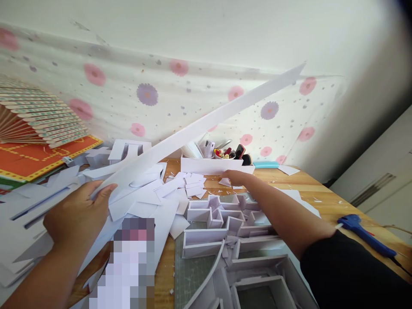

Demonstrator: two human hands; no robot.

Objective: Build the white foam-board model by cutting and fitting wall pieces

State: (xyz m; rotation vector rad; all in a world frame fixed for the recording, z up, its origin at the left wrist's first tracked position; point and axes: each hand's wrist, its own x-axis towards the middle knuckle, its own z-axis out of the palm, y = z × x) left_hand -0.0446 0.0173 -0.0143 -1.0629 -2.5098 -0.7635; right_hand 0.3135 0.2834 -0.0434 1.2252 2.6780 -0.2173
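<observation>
My left hand (82,210) is closed round the lower end of a long white foam-board strip (206,126), which slants up to the right in front of the wall. My right hand (237,177) reaches to the back of the table, right by the front of a white organizer box (210,166). Small white scraps (225,182) lie just under it; its fingers are mostly hidden, so a grip cannot be made out. Below my right arm stands a white foam-board model (206,236) with several walled rooms, on a green cutting mat (195,272).
White board offcuts (144,201) cover the table's left side. A folding fan-like object (41,118) stands at the far left. A blue glue gun (367,236) with a cord lies at the right. Pens and small items fill the organizer. A blurred patch hides something at lower left.
</observation>
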